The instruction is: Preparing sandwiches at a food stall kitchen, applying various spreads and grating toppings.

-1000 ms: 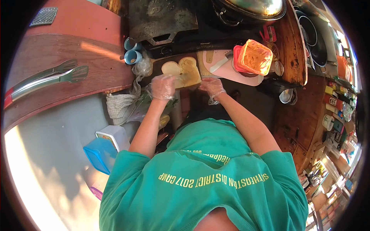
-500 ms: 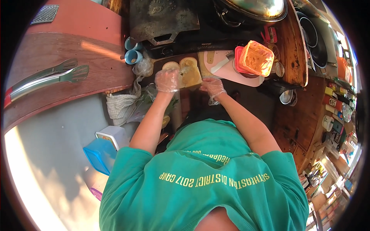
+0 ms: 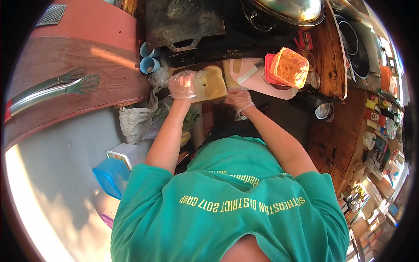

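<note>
A slice of bread (image 3: 214, 85) with a light-brown patch on top lies between my hands, in front of the stove. My left hand (image 3: 182, 85), in a clear plastic glove, is closed at the bread's left side and covers most of what lies there. My right hand (image 3: 241, 100), gloved the same way, has its fingertips pinched at the slice's lower right corner. Just beyond, a white-bladed knife (image 3: 251, 74) rests on a pink cutting board (image 3: 279, 92). An open tub of orange-brown spread (image 3: 290, 67) stands at the board's right end.
A black stove (image 3: 205, 55) carries a dark griddle plate (image 3: 185, 22) and a lidded pan (image 3: 290, 11). Blue cups (image 3: 149, 65) and a crumpled plastic bag (image 3: 159, 77) sit left of the bread. Metal tongs (image 3: 54, 94) lie on the wooden counter (image 3: 115, 83).
My left hand has shifted slightly left and now covers the left piece of bread, which showed above it before. The right hand stays at the slice's corner.
</note>
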A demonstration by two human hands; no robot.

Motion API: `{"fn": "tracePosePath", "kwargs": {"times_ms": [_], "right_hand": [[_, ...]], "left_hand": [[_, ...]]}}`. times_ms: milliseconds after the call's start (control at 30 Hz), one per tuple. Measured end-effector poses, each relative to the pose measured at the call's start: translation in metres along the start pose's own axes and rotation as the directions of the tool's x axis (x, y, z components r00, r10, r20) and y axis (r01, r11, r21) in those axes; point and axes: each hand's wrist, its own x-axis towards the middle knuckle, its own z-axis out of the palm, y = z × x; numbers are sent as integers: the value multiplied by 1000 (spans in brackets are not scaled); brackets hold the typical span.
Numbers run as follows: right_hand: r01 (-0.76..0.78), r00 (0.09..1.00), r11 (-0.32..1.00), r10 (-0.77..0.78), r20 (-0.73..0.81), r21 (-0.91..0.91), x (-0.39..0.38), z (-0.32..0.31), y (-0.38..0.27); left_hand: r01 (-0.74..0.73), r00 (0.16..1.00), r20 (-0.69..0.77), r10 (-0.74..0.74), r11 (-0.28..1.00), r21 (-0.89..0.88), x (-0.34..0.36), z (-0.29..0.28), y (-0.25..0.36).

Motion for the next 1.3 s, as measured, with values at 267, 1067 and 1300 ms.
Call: {"fn": "tracePosePath", "kwargs": {"times_ms": [267,1067,1300], "right_hand": [[-62,997,998,61,55,21,-4,-4,-7],[-63,992,964,32,123,259,-7,-11,0],[-52,992,971,24,120,233,-7,-10,0]], "left_hand": [[345,917,176,-358,933,100,1,-5,23],[366,762,529,-373,922,123,-26,-7,51],[151,903,375,-210,972,182,-28,-10,32]]}}
